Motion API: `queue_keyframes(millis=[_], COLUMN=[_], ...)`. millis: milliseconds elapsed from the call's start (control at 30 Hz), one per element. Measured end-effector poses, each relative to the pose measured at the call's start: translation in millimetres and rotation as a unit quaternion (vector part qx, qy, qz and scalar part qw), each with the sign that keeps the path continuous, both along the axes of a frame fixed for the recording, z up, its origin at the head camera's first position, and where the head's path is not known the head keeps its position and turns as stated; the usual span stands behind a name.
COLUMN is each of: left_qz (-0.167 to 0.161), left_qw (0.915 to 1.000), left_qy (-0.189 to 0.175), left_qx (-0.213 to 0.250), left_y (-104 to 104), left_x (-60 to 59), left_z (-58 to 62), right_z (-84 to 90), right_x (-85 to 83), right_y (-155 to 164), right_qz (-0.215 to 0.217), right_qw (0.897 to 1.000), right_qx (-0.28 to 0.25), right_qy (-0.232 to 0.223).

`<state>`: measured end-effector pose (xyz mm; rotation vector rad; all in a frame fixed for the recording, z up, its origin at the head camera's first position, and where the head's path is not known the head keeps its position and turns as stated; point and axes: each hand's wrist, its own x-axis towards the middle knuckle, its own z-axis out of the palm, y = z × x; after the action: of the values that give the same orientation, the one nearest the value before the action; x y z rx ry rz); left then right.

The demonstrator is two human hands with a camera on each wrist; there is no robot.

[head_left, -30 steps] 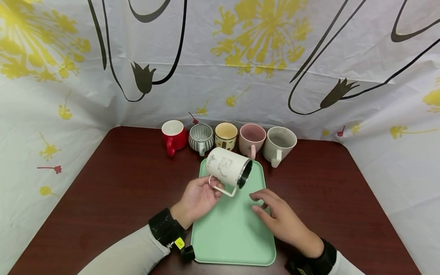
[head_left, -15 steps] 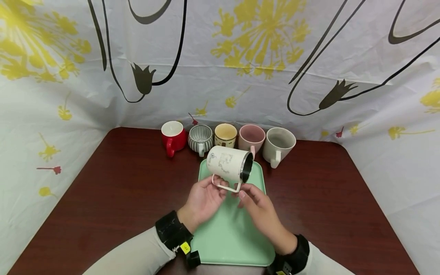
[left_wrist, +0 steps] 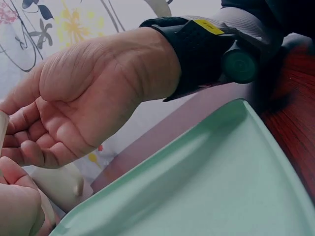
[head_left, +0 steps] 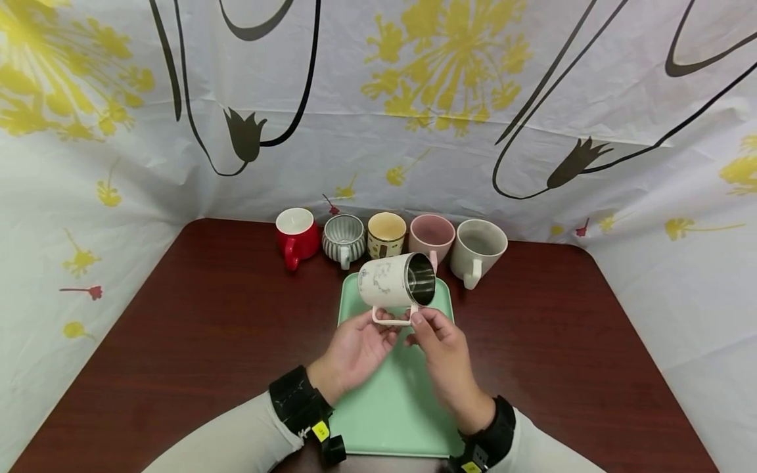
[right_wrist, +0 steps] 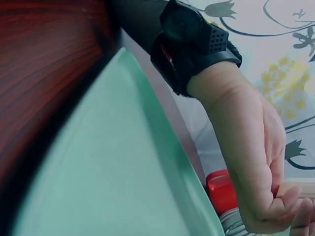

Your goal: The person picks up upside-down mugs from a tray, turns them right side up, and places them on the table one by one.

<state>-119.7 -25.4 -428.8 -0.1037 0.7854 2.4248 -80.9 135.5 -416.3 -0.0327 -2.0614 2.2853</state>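
Dark red wood surface (head_left: 195,341), flowered cloth behind. Above the far end of a green tray (head_left: 396,407), a white mug (head_left: 390,282) lies tipped, its steel mouth facing right. The left hand (head_left: 355,348) and right hand (head_left: 440,348) both pinch its handle from below. Five empty mugs (head_left: 387,236) line the far edge.

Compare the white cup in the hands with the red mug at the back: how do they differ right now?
The white cup is held tipped on its side above the green tray, mouth facing right; the red mug stands upright on the table. The white cup has a shiny metal inside and a thin wire-like handle; the red mug has a white inside and a thick red handle. The left hand and right hand pinch the white cup's handle; nothing touches the red mug. Both have one handle.
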Motion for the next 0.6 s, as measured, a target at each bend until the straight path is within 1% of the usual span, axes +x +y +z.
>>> queue_keyframes(millis=[100, 267, 467, 600], left_qz=[-0.004, -0.017, -0.042, -0.053], left_qw=[0.9999, 0.9994, 0.9982, 0.9974], left_qy=[0.005, 0.006, 0.0, -0.003], left_qx=[-0.014, -0.028, -0.044, -0.049], left_y=[0.0, 1.8, 3.8, 3.9], left_x=[0.2, 1.2, 1.7, 1.8], left_z=[-0.8, -3.6, -5.0, -5.2], right_z=[1.5, 1.6, 2.4, 3.1], right_x=[-1.7, -3.6, -5.8, -7.1], right_y=[-4.7, -8.6, -7.1, -6.1], right_qz=[-0.005, -0.005, 0.013, 0.025], right_qw=[1.0, 0.998, 0.995, 0.992], right_qx=[-0.027, -0.068, -0.102, -0.121], right_qy=[0.003, -0.008, -0.015, -0.018])
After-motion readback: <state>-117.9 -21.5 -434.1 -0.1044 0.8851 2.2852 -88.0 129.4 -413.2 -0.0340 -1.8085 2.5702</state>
